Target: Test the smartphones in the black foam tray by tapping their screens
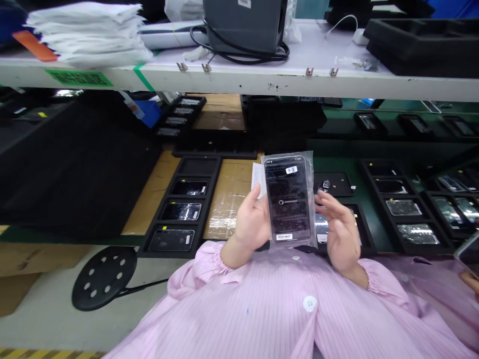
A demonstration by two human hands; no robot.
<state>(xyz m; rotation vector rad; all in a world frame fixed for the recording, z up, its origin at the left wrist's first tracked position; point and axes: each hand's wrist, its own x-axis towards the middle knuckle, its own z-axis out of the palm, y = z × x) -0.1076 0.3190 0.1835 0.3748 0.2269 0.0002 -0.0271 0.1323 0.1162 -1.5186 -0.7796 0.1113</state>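
Note:
A smartphone (289,214) in a clear plastic sleeve stands tilted up in front of my chest. Its dark screen is lit, with a status bar on top, a small ring and text in the middle, and two white labels. My left hand (253,219) grips it along its left side, thumb up and the other fingers hidden behind. A white paper slip (258,178) shows behind the phone's upper left edge. Just right of the phone is my right hand (341,232), fingers apart and holding nothing; its fingertips are close to the sleeve's edge.
Left of me lies a black tray (204,219) with several phones. More phone trays (406,207) are on the right, beside another person's hand (470,283). A white shelf (247,82) crosses above the bench. A black stool (105,279) stands at lower left.

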